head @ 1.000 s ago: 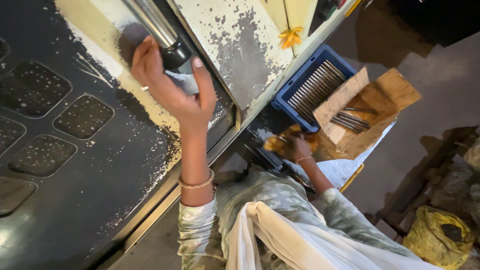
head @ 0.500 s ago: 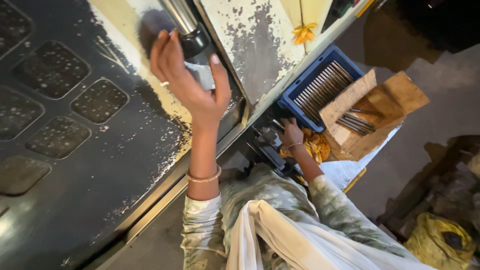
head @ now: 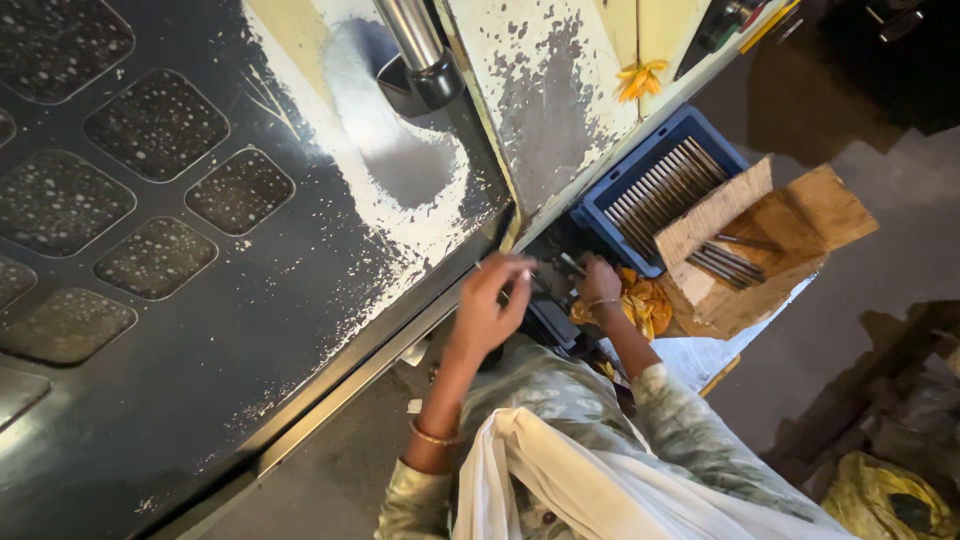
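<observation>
Left hand [head: 488,305] hovers with fingers loosely curled, empty, at the dark metal panel's [head: 200,300] lower edge. Right hand [head: 598,288] presses closed on a small dark part [head: 553,310] beside the blue crate [head: 640,190]; open floor lies beyond.

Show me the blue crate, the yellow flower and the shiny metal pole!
blue crate [head: 612,203]: head view, on its front rim.
yellow flower [head: 640,80]: head view, on its petals.
shiny metal pole [head: 408,32]: head view, mid-shaft.
</observation>
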